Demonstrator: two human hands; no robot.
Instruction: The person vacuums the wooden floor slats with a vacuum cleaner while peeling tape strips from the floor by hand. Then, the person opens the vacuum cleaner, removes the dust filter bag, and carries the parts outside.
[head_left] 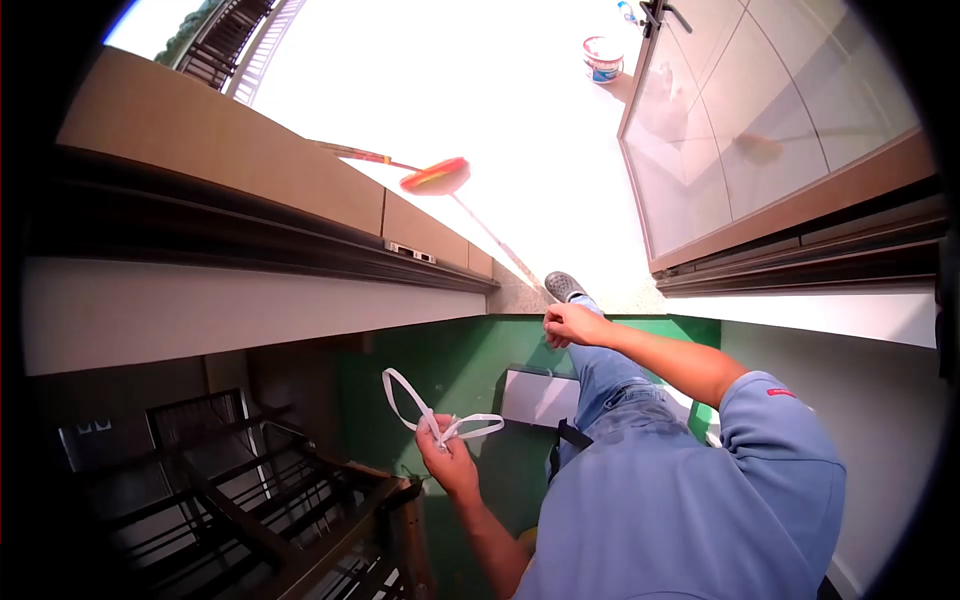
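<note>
My left hand (447,462) is closed on a flat white strap (403,395), low on the left side of my body. Two loops of the strap stand out above and to the right of the fingers. My right hand (573,325) is held out in front of my right leg, near the door sill, with its fingers curled in. Its palm faces away, so anything inside it is hidden. Below it lies a white, flat-topped block (538,396) on the green floor (455,350). My shod foot (564,286) is on the sill of the doorway.
Outside, a broom with a red-orange head (436,178) leans by the wall, and a paint bucket (603,60) stands farther off. An open glass door (760,130) is on the right. Dark metal frames (250,500) are stacked at lower left, close to my left arm.
</note>
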